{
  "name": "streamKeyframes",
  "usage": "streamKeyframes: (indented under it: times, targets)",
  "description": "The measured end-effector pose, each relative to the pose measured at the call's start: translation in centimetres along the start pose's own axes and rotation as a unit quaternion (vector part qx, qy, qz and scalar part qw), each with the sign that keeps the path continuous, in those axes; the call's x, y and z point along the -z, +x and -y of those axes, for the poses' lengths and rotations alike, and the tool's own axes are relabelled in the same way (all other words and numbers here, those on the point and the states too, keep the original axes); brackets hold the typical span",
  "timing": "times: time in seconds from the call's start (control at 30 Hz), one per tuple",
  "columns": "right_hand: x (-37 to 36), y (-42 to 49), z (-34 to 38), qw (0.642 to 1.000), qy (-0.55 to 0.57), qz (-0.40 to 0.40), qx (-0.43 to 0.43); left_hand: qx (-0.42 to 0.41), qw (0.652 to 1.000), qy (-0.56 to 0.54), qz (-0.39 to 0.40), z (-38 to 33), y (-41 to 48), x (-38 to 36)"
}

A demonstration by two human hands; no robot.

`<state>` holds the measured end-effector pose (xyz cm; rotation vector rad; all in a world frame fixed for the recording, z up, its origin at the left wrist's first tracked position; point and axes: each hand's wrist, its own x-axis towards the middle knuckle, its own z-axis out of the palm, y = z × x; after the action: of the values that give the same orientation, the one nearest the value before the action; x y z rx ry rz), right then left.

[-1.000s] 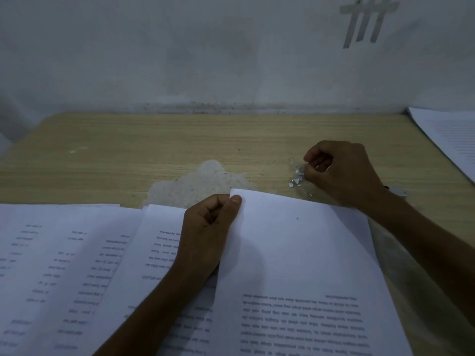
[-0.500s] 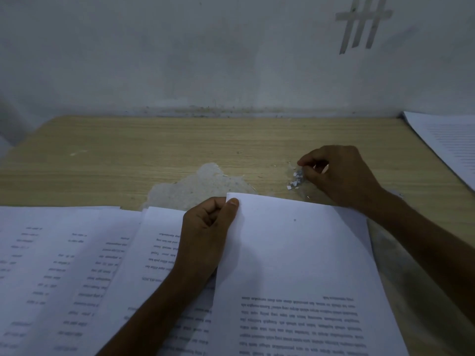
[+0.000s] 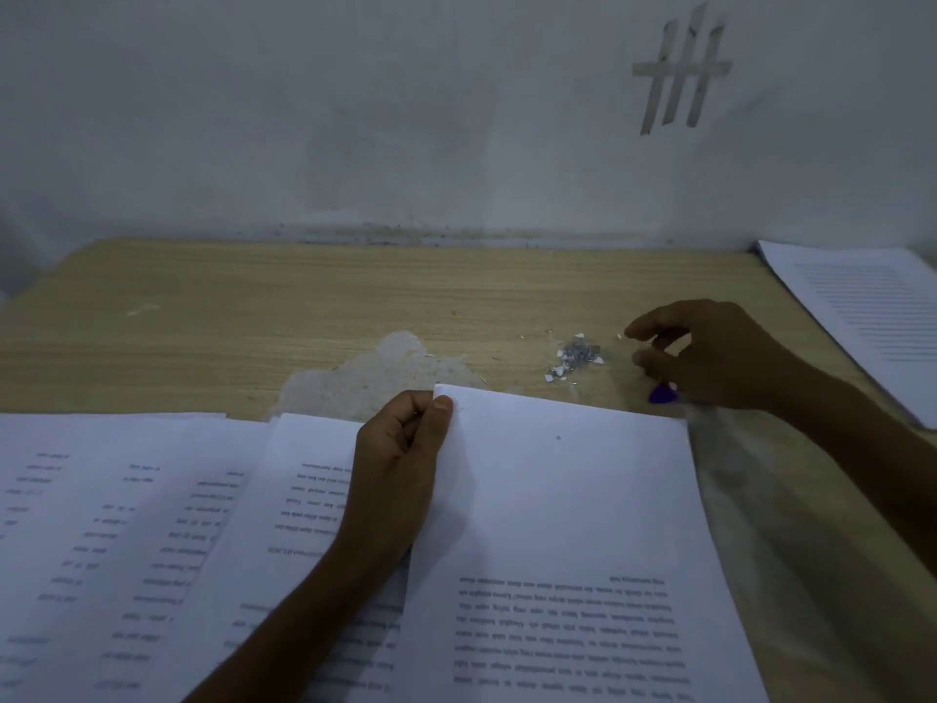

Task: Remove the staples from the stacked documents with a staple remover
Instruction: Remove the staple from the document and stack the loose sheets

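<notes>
Pale wooden table [image 3: 243, 307] against a stained wall, in dim light. My left hand [image 3: 400, 459] pinches the top-left corner of the document [image 3: 557, 499], thumb on top, near the table's middle. The paper looks light, floppy and easy to tear (only a few sheets, I judge), so I'd keep hold close to that corner. My right hand [image 3: 710, 357] hovers beside the pile of staples [image 3: 575, 355], fingers loosely apart. A purple tip, probably the staple remover [image 3: 662, 394], peeks from under it; gripped or not, I cannot tell.
</notes>
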<state>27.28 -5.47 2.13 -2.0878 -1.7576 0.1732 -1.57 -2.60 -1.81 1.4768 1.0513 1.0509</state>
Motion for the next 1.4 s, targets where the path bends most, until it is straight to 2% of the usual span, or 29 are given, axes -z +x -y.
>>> streamKeyframes:
  times: [0.1, 0.17, 0.23, 0.4, 0.83, 1.03, 1.23, 1.4]
  targets:
    - [2.0, -1.6, -1.6, 0.99, -0.029, 0.13, -0.037, -0.019, 1.0, 0.008, -0.003, 0.1, -0.1, -0.1]
    - [2.6, -2.4, -2.4, 0.983, -0.043, 0.172, -0.041, -0.029, 0.999, 0.014, -0.006, 0.0, -0.1, -0.1]
    - [2.5, -3.1, -2.9, 0.984, -0.051, 0.167, -0.045, -0.034, 0.999, 0.016, -0.009, 0.0, -0.1, -0.1]
    - [1.2, -3.7, -3.2, 0.995, -0.033, 0.088, -0.04, -0.029, 0.999, 0.026, -0.013, 0.0, -0.1, -0.1]
    - [0.0, -2.1, -0.5, 1.0, 0.02, -0.012, 0.014, -0.028, 1.0, -0.001, -0.009, -0.1, 0.0, 0.2]
    - [2.2, -0.8, 4.2, 0.988, 0.074, 0.044, 0.13, -0.033, 0.999, -0.004, 0.001, -0.1, -0.1, 0.2]
    - [3.0, 0.6, 9.7, 0.957, -0.022, 0.166, 0.236, -0.036, 0.999, -0.014, 0.003, 0.2, 0.0, 0.1]
    - [2.8, 1.8, 12.6, 0.93, -0.118, 0.207, 0.279, -0.048, 0.999, -0.01, 0.01, 0.6, 0.4, 0.1]
